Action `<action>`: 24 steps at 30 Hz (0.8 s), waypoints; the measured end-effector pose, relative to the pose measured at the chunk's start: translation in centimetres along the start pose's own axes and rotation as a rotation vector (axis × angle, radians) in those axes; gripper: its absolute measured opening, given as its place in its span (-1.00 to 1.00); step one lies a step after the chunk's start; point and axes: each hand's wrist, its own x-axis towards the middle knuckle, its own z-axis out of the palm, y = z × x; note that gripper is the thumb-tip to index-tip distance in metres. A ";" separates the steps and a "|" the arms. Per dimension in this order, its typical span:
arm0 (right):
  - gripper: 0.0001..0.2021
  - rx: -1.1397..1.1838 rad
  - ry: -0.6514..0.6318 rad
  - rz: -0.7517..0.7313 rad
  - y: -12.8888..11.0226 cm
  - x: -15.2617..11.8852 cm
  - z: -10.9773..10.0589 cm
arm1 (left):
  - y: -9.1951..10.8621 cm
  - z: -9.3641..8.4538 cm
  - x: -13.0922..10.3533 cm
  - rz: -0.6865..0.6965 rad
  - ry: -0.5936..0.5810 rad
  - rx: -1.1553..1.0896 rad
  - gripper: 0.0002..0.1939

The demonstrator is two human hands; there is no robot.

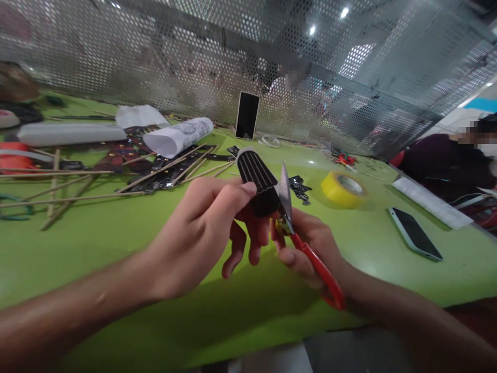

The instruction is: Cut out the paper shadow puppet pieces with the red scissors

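Between the thumb and fingers of my left hand is a black piece with pale stripes, rounded at its upper end and edged in white. It is flat, perhaps paper or film; I cannot tell which. My right hand is closed on a pair of scissors with red handles. The scissor blades point up along the right edge of the black piece, close against it. Whether the blades cut into it at this instant is hard to see. Small black scraps lie on the table just beyond the blades.
On the green table are thin wooden sticks, a rolled printed sheet, yellow tape and a phone. Another phone stands upright by the perforated metal screen. A person sits at the right.
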 end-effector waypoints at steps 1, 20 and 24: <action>-0.36 0.005 0.004 0.008 -0.1 0.0 0.0 | -0.1 0.0 0.0 0.007 -0.002 -0.002 -0.53; -0.41 0.012 -0.047 0.000 -0.2 -0.1 -0.3 | -0.3 -0.2 0.4 0.040 0.038 0.132 -0.59; -0.42 0.013 -0.045 -0.006 -0.2 -0.1 -0.3 | -0.5 -0.4 0.5 0.043 0.033 0.134 -0.58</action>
